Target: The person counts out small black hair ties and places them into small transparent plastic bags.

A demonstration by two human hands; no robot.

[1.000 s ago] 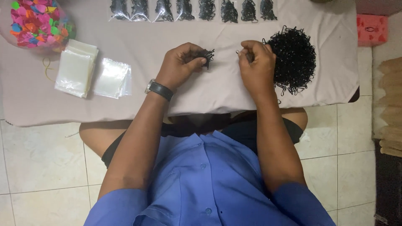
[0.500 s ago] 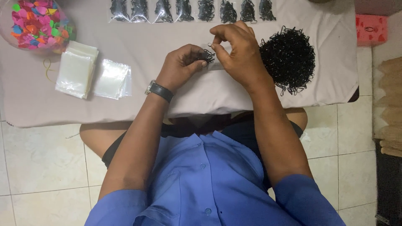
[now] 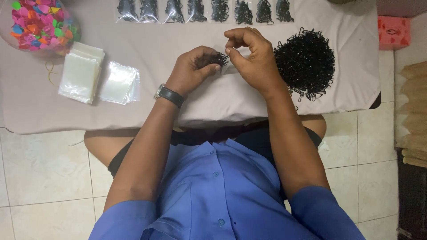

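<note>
Head view, looking down: nearest the wearer, a blue buttoned shirt and two bare forearms reach over the near edge of a low table covered with a pale cloth, which stands on a floor of light tiles. The left hand, with a dark wristwatch on its wrist, lies near the middle of the cloth, its fingers curled closed around a small bunch of black elastic bands that projects from between thumb and forefinger. The right hand is just beside it, almost touching, with thumb and forefinger pinched together above the bunch; whether a single band is held in the pinch cannot be told. Just right of the right hand, toward the right edge of the table, a large loose heap of black bands rests on the cloth. Toward the left edge lie two stacks of small clear plastic bags, side by side. At the far left corner stands a clear container of small multicoloured pieces. Along the far edge runs a row of filled packets of black bands, each in its own clear bag
</note>
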